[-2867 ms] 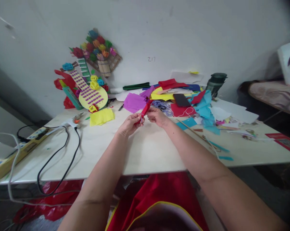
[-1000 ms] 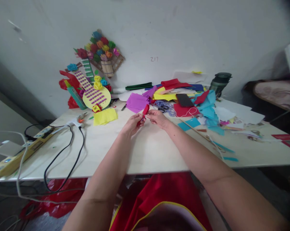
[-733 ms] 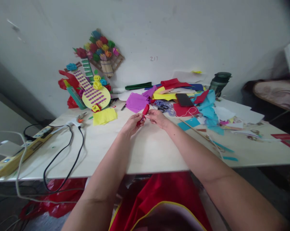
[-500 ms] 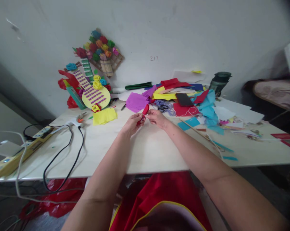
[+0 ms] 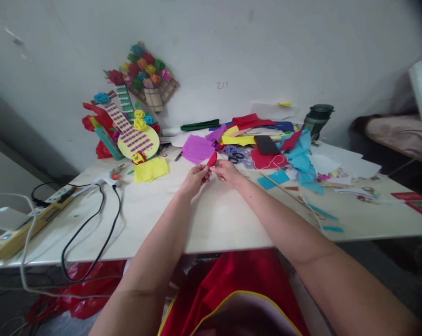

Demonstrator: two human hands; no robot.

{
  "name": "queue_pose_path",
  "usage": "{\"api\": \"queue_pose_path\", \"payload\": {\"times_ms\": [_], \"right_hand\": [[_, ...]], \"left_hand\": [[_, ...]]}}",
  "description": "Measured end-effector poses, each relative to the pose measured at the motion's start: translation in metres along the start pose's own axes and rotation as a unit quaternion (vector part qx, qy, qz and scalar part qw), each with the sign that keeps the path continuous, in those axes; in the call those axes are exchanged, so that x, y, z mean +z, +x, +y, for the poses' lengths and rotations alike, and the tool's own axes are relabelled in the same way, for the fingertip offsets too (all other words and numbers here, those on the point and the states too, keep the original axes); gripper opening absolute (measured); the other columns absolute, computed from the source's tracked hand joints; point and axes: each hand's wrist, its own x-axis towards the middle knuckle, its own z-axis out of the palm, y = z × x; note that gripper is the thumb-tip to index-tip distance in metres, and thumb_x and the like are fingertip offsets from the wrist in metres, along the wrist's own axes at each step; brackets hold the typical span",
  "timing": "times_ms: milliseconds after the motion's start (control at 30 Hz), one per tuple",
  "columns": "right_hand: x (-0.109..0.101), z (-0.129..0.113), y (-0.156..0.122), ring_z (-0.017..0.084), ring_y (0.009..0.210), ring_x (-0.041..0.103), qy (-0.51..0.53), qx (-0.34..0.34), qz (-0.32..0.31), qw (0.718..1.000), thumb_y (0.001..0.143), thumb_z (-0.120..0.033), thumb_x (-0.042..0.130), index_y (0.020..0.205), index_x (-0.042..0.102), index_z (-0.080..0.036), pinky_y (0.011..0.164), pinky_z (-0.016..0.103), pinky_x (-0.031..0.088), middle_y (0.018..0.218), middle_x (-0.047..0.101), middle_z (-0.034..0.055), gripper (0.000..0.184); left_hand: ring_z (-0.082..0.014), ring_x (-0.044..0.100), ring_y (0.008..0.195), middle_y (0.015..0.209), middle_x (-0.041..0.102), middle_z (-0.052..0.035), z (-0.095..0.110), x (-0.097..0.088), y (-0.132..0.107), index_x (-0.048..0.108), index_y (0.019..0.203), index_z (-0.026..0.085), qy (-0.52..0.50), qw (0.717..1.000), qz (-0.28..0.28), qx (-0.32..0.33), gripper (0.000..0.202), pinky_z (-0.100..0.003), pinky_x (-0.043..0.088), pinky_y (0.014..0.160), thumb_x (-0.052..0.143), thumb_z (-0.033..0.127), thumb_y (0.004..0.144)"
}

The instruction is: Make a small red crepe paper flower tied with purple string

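Over the middle of the table, my left hand [image 5: 196, 178] and my right hand [image 5: 227, 172] meet with fingers closed on a small strip of red paper [image 5: 212, 159]. The strip sticks up between the fingertips; its lower part is hidden by the fingers. Just beyond my hands lies a sheet of purple paper [image 5: 197, 148]. Black-handled scissors [image 5: 235, 157] rest on purple string to the right. A folded piece of yellow paper [image 5: 151, 170] lies left of my left hand.
A glue gun [image 5: 110, 177] with its black cable and a power strip [image 5: 29, 221] are at the left. Paper-flower guitar [image 5: 138, 142] leans near the wall. A phone [image 5: 266, 144], blue paper [image 5: 273, 179], a thin stick [image 5: 284, 190] and a dark bottle [image 5: 317, 121] are at the right.
Both hands stay together at the same spot. The red paper between the fingertips shows a little less and leans slightly more to the right. The whole view has shifted slightly.
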Motion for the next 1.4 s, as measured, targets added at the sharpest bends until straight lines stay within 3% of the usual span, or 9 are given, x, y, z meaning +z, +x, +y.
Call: {"api": "queue_pose_path", "payload": {"times_ms": [167, 267, 367, 700, 867, 1000, 1133, 1267, 1400], "right_hand": [[0.004, 0.000, -0.001, 0.003, 0.037, 0.026, -0.007, -0.001, 0.027, 1.000, 0.061, -0.026, 0.063, 0.071, 0.053, -0.015, 0.036, 0.020, 0.015, 0.049, 0.046, -0.0064, 0.018], [0.007, 0.002, -0.002, 0.004, 0.036, 0.023, 0.023, -0.004, 0.038, 0.999, 0.062, -0.026, 0.058, 0.078, 0.053, -0.017, 0.036, 0.020, 0.018, 0.043, 0.034, -0.0103, 0.019], [0.010, 0.005, -0.002, 0.005, 0.037, 0.023, 0.038, 0.001, 0.056, 0.998, 0.062, -0.025, 0.056, 0.089, 0.052, -0.018, 0.036, 0.019, 0.019, 0.043, 0.032, -0.0114, 0.029], [0.015, 0.007, -0.001, 0.005, 0.039, 0.026, 0.020, 0.007, 0.053, 0.998, 0.063, -0.027, 0.058, 0.095, 0.055, -0.018, 0.038, 0.019, 0.018, 0.046, 0.035, -0.0099, 0.034], [0.017, 0.009, 0.002, 0.006, 0.041, 0.029, -0.003, -0.005, 0.090, 0.996, 0.066, -0.031, 0.058, 0.090, 0.057, -0.019, 0.041, 0.020, 0.020, 0.047, 0.036, -0.0085, 0.027], [0.015, 0.011, 0.006, 0.008, 0.047, 0.035, -0.113, -0.067, 0.096, 0.987, 0.069, -0.031, 0.053, 0.073, 0.060, -0.017, 0.047, 0.023, 0.026, 0.049, 0.040, -0.0059, 0.015], [0.009, 0.008, 0.006, 0.010, 0.053, 0.039, -0.198, -0.126, 0.071, 0.969, 0.072, -0.033, 0.052, 0.066, 0.060, -0.017, 0.053, 0.025, 0.030, 0.051, 0.044, -0.0044, 0.020], [0.007, 0.002, 0.005, 0.012, 0.062, 0.046, -0.137, -0.143, 0.069, 0.978, 0.070, -0.036, 0.057, 0.063, 0.061, -0.018, 0.062, 0.026, 0.037, 0.060, 0.052, -0.0022, 0.020], [0.011, -0.002, 0.005, 0.012, 0.078, 0.051, 0.031, -0.174, 0.076, 0.981, 0.065, -0.033, 0.064, 0.058, 0.059, -0.018, 0.074, 0.026, 0.040, 0.082, 0.059, 0.0001, 0.018]], "left_hand": [[-0.0048, 0.042, 0.046, 0.057, 0.050, 0.0019, -0.002, 0.003, 0.004, 0.049, 0.072, 0.013, 0.048, 0.997, 0.058, 0.016, 0.016, -0.019, 0.033, 0.047, 0.061, 0.023, 0.074], [-0.0048, 0.041, 0.044, 0.055, 0.050, 0.0024, -0.005, 0.003, 0.007, 0.050, 0.070, 0.013, 0.065, 0.993, 0.093, 0.035, 0.016, -0.020, 0.033, 0.045, 0.060, 0.024, 0.074], [-0.0051, 0.041, 0.045, 0.055, 0.050, 0.0022, -0.005, 0.003, 0.008, 0.050, 0.069, 0.012, 0.053, 0.991, 0.110, 0.052, 0.015, -0.020, 0.034, 0.046, 0.060, 0.023, 0.073], [-0.0048, 0.044, 0.047, 0.057, 0.051, 0.0006, -0.001, 0.001, 0.005, 0.053, 0.072, 0.011, -0.078, 0.991, 0.104, 0.036, 0.011, -0.018, 0.036, 0.048, 0.062, 0.018, 0.070], [-0.0047, 0.044, 0.047, 0.059, 0.052, -0.0001, -0.002, 0.003, 0.006, 0.055, 0.075, 0.011, -0.105, 0.988, 0.104, 0.039, 0.009, -0.017, 0.036, 0.046, 0.061, 0.017, 0.071], [-0.0044, 0.043, 0.047, 0.060, 0.053, -0.0017, 0.000, 0.001, 0.005, 0.054, 0.075, 0.011, -0.156, 0.983, 0.088, 0.026, 0.003, -0.015, 0.036, 0.045, 0.057, 0.011, 0.074], [-0.0037, 0.043, 0.049, 0.061, 0.051, -0.0027, 0.005, -0.001, 0.004, 0.053, 0.073, 0.010, -0.222, 0.973, 0.068, -0.002, 0.008, -0.012, 0.035, 0.044, 0.049, 0.004, 0.077], [-0.0032, 0.042, 0.049, 0.061, 0.048, -0.0022, 0.008, -0.002, 0.003, 0.051, 0.070, 0.011, -0.264, 0.962, 0.059, -0.022, 0.015, -0.010, 0.034, 0.044, 0.043, 0.000, 0.079], [-0.0032, 0.041, 0.048, 0.061, 0.049, -0.0029, 0.006, -0.002, 0.004, 0.052, 0.072, 0.010, -0.255, 0.965, 0.061, -0.022, 0.014, -0.010, 0.034, 0.043, 0.044, 0.001, 0.079]]}}
